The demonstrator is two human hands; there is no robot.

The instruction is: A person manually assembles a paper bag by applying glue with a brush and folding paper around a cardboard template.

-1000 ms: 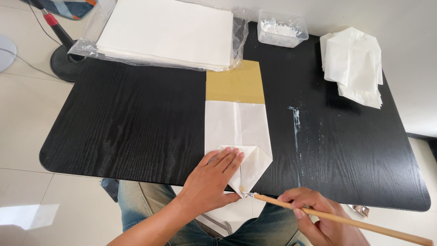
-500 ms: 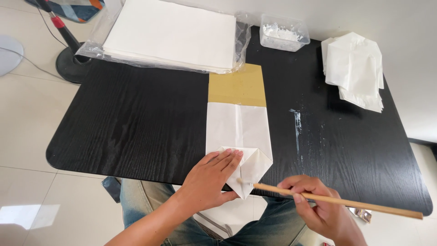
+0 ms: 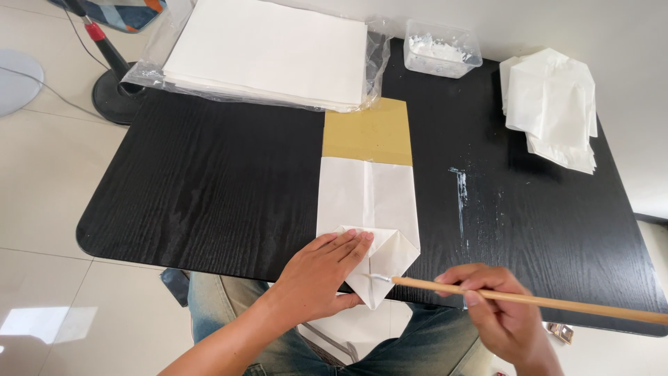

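Observation:
A long white folded paper piece [image 3: 367, 202] lies on the black table [image 3: 209, 188], its far end over a tan cardboard strip [image 3: 367, 131]. The near end is folded into a point at the table's front edge. My left hand [image 3: 321, 275] lies flat on that folded end, pressing it down. My right hand [image 3: 502, 315] holds a long wooden stick [image 3: 529, 299] whose tip, smeared with white paste, touches the fold just right of my left fingers.
A stack of white sheets in clear plastic [image 3: 268, 52] sits at the back. A clear tub of white paste [image 3: 441, 49] stands beside it. Folded white paper pieces [image 3: 553, 108] are piled at the right. White smears [image 3: 460, 198] streak the table. A fan base [image 3: 115, 94] stands on the floor.
The stick's tip has stayed at the fold while my right hand shifted slightly right and the stick levelled. My left hand still presses the paper.

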